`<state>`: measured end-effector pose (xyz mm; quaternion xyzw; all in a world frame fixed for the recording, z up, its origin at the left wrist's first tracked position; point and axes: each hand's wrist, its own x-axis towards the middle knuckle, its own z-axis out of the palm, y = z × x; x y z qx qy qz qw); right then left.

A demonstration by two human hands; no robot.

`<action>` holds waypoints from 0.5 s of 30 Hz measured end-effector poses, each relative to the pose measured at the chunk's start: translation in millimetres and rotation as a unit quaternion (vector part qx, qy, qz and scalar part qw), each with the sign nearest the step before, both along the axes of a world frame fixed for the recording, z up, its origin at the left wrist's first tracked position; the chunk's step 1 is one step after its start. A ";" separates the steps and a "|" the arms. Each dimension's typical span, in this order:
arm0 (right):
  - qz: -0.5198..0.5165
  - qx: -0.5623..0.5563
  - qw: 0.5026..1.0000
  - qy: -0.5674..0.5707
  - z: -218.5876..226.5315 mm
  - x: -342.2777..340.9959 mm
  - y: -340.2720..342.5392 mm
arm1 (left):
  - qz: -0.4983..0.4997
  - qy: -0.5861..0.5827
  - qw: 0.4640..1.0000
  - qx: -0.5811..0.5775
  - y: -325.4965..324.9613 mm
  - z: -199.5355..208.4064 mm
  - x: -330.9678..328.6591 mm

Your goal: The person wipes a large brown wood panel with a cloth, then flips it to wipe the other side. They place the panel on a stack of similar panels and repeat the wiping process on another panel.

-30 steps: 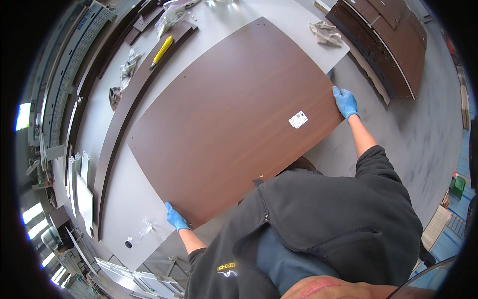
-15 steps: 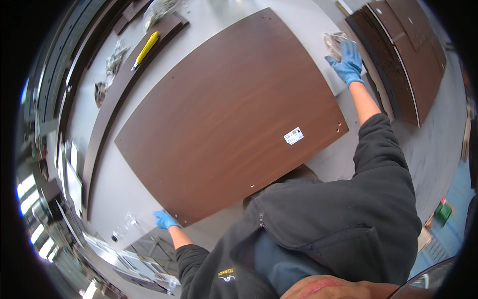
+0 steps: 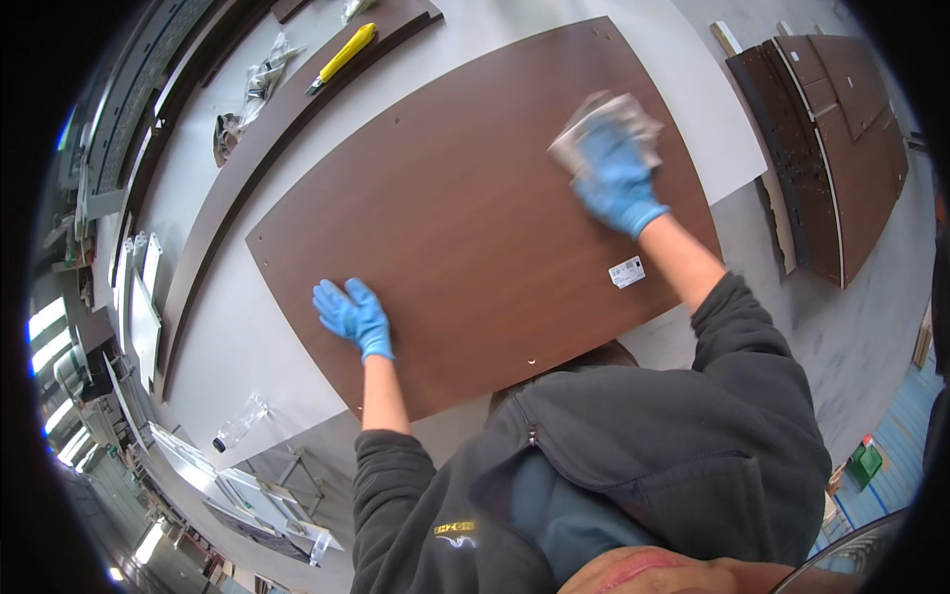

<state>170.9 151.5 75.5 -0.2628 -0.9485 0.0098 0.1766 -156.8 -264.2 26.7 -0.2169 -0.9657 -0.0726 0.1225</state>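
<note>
A large dark brown wooden panel (image 3: pixel 475 218), one edge bowed outward, lies flat on the light worktable in front of me. A white label (image 3: pixel 626 272) is stuck near its right corner, and small holes show close to its edges. Gloved in blue, my left hand (image 3: pixel 354 315) rests on the panel's left part, fingers spread and holding nothing. A crumpled whitish cloth (image 3: pixel 564 148) is under my right hand (image 3: pixel 616 178), also in a blue glove, on the far right part of the panel. Motion blurs that hand, and the cloth partly hides its fingers.
Beyond the panel lies a long curved brown strip (image 3: pixel 213 213) with a yellow utility knife (image 3: pixel 346 51) on it. Clear plastic bags (image 3: pixel 265 79) sit farther back. A clear bottle (image 3: pixel 240 424) lies at the table's left corner. More brown panels (image 3: pixel 841 163) are stacked at right.
My right hand has brought the cloth leftward from the table beyond the panel's right edge onto the panel. My left hand has moved from the near left corner onto the panel's surface.
</note>
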 end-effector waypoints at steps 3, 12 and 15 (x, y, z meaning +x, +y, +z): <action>0.207 -0.037 0.974 0.086 1.9 -46.2 -68.0 | 0.022 0.008 1.000 0.008 19.0 -0.8 19.6; 0.175 -0.134 0.974 -0.051 -5.3 -103.4 -39.2 | 0.021 -0.015 1.000 0.002 20.6 3.3 20.6; 0.010 -0.124 0.983 -0.137 -10.1 -112.7 49.9 | 0.029 -0.022 0.999 0.004 19.4 1.5 21.3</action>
